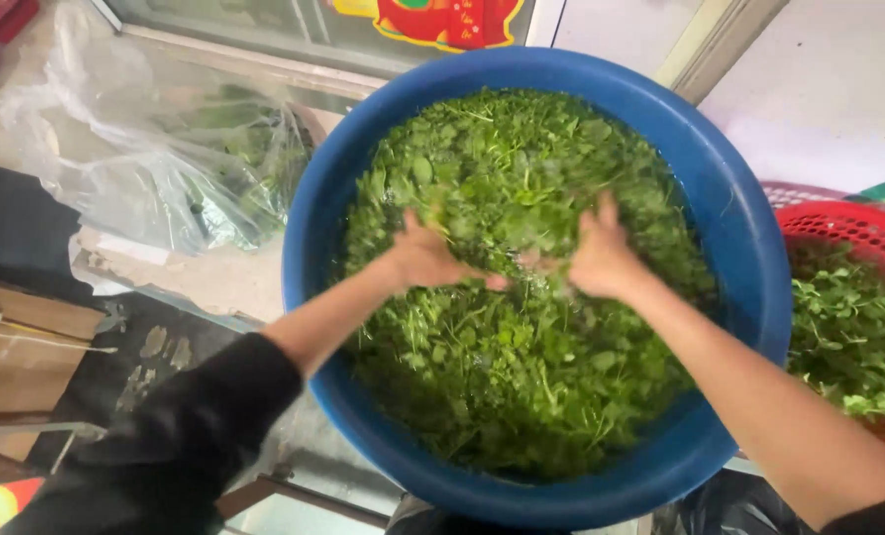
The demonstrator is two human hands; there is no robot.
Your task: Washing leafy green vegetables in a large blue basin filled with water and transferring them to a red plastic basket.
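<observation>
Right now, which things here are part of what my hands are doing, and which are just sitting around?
In use:
left hand
right hand
leafy greens
blue basin holding them

Lying about:
red basket with more greens
clear plastic bag with some greens inside

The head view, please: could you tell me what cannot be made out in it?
- Head view: fingertips of the left hand and right hand, blurred and sunk in the greens.
- Basin bottom, covered by greens.
- Red basket, cut off by the right edge.

Daylit pale floor (838, 109), glass door frame (264, 40), wooden furniture (16, 367) at left.
</observation>
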